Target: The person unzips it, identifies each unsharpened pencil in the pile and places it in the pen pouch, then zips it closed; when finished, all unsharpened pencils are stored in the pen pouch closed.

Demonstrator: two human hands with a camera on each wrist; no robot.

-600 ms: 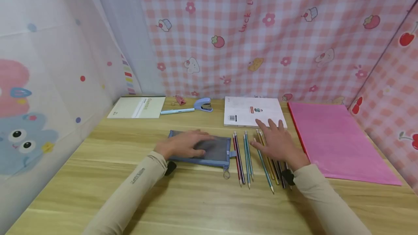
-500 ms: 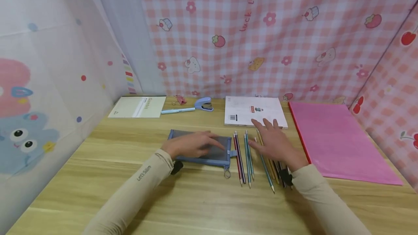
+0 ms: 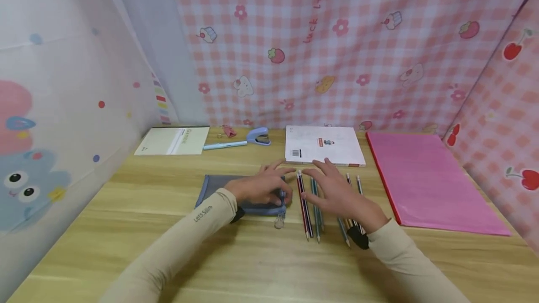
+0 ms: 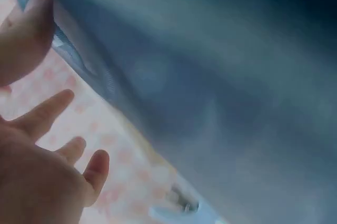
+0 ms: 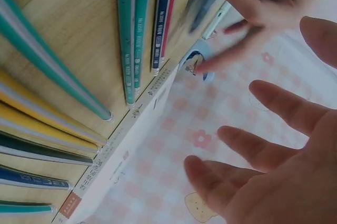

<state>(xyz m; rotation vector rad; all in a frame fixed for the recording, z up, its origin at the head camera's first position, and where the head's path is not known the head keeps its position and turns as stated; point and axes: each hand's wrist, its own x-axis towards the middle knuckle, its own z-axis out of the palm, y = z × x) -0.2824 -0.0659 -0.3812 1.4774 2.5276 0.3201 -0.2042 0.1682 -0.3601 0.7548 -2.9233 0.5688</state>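
Note:
A flat blue-grey mesh pencil pouch [image 3: 219, 188] lies on the wooden table [image 3: 252, 261]. My left hand [image 3: 269, 183] rests on its right, zipper end with fingers straight. In the left wrist view the thumb touches the pouch's [image 4: 210, 77] edge and the other fingers [image 4: 63, 129] are spread free. Just right of the pouch lie several coloured pencils [image 3: 306, 209] side by side, seen close up as pencils [image 5: 131, 40] in the right wrist view. My right hand [image 3: 330, 186] is over them, fingers [image 5: 274, 108] spread and holding nothing.
A white booklet [image 3: 324, 146] lies behind the pencils, and a pink folder [image 3: 425, 181] to the right. At the back left are a cream notebook [image 3: 172, 140], a light blue pen [image 3: 223, 145], a blue stapler [image 3: 258, 137] and a pink clip [image 3: 229, 131]. Cloth walls enclose three sides.
My left hand slid right along the pouch to its zipper end. My right hand moved left over the pencils, uncovering the rightmost ones. The pouch shifted slightly left.

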